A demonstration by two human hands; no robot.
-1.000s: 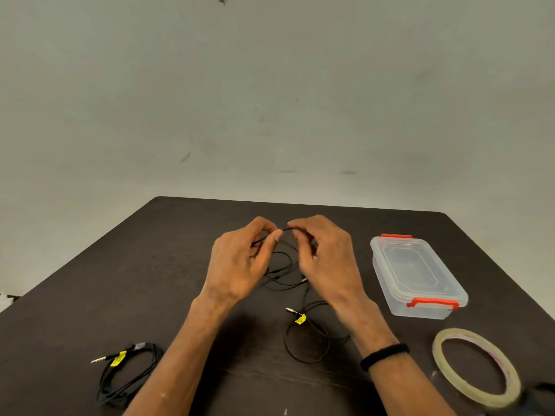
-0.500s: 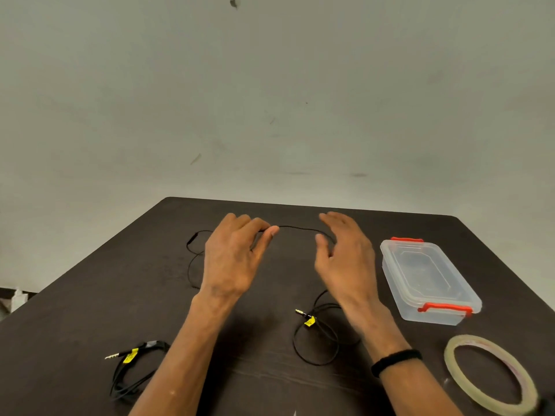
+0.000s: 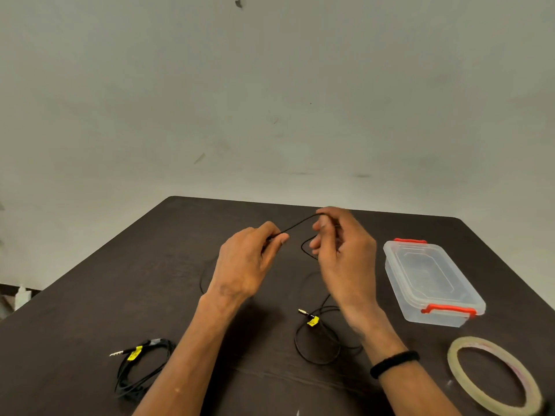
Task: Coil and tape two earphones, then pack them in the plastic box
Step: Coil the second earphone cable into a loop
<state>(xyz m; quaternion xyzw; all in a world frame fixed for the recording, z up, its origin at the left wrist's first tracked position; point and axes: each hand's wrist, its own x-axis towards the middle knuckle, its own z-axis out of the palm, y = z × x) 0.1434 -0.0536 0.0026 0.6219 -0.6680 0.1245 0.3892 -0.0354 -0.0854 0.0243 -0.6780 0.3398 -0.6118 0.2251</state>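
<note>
Both hands were raised above the middle of the dark table, with a black earphone cable stretched between them. The left hand pinched the cable between thumb and forefinger, its other fingers curled in. The right hand, at 3 o'clock from the left and just beside it, had its fingers curled round the cable, which arched over the fingertips and dropped in a small loop beside the palm. From there the cable ran down toward 6 o'clock to the tabletop, where it lay in a loose ring ending in a gold jack plug with a yellow tag.

A second earphone, bundled in a black coil with its own yellow tag, lay at 8 o'clock from the hands, well apart. A clear plastic box with red clips, its lid on, stood at 3 o'clock of the right hand. A roll of clear tape lay flat at 5 o'clock, near the box. A black band circled the right wrist.
</note>
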